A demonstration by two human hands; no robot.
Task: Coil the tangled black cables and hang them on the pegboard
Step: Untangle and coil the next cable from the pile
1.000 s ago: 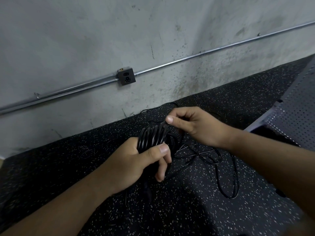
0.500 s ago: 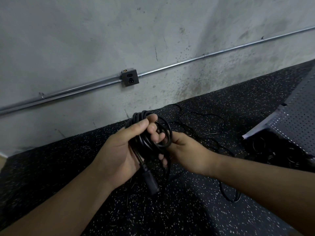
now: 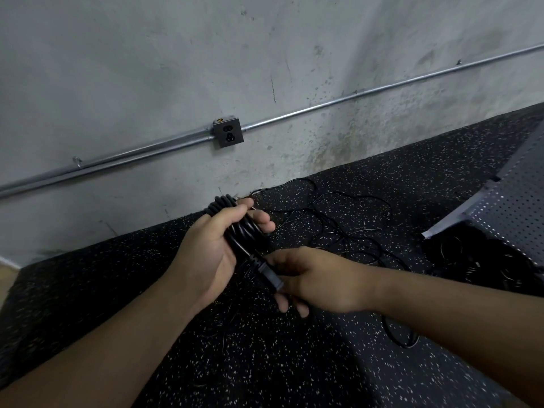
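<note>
- The left hand (image 3: pixel 212 254) is clamped around the coiled cable (image 3: pixel 235 228), with the fingers wrapped over the far side and the thumb laid along the top. The loops are bunched tight in the fist.
- The bundle is held in the air above the floor mat (image 3: pixel 294 363), close in front of the wall (image 3: pixel 176 69).
- Its long axis slants from the far looped end, poking out above the fist, down to the near right.
- At that near-right end the plug (image 3: pixel 266 272) sticks out of the bundle and meets the right hand (image 3: pixel 312 278).
- The right hand's fingers are curled under the plug and the thumb is beside it, which reads as a hold on the plug end.
- The right hand is clearly nearer the free end, so any tucking or wrapping of the tail looks like its job while the left anchors the coil.
- The pegboard (image 3: pixel 515 207) leans at the right edge, well apart from the bundle. Hanging the coil means a carry to the right.
- Thin loose cables (image 3: pixel 338 225) sprawl on the mat between the hands and the board, not yet coiled.
- More dark cable lies under the board's lower edge, too dim to sort out.
- There is plenty of task left.
</note>
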